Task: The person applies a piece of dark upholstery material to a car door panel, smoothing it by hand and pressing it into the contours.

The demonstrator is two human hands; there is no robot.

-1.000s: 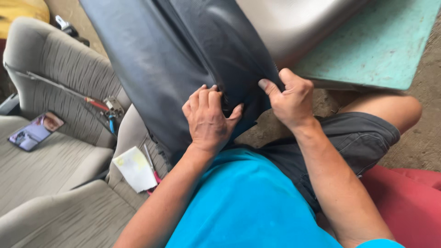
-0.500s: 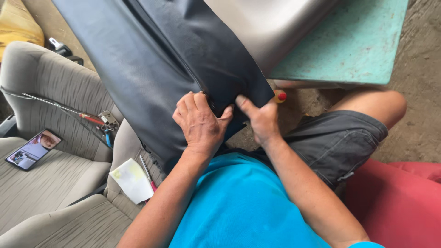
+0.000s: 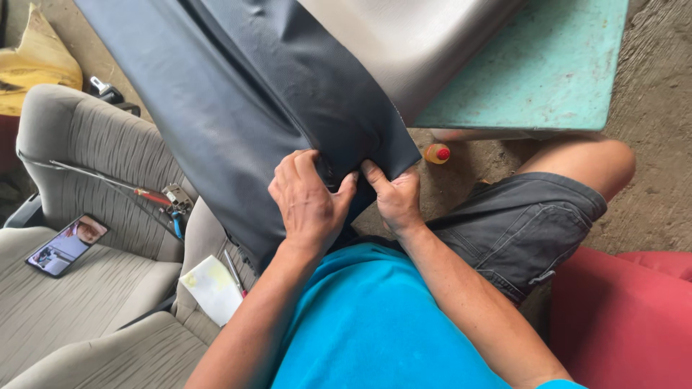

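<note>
A dark grey leatherette seat cover (image 3: 245,94) is stretched over a grey seat part (image 3: 404,36) that leans toward me. My left hand (image 3: 306,202) presses and pinches the cover's lower edge, fingers curled on the fabric. Close beside it, my right hand (image 3: 395,196) grips the cover's bottom corner, with the thumb on top. The two hands almost touch. Below them are my blue shirt (image 3: 375,317) and dark shorts (image 3: 519,223).
A beige fabric car seat (image 3: 86,302) lies at the left with a phone (image 3: 66,245), a red-handled screwdriver (image 3: 144,194), pliers (image 3: 175,209) and a pale paper (image 3: 214,288) on it. A green board (image 3: 548,65) is at upper right, a small red-capped bottle (image 3: 436,153) under it, a red cushion (image 3: 627,317) at right.
My right hand slid left and down along the cover's edge until it came beside my left hand. The left hand stayed on the fabric. My view shifted slightly.
</note>
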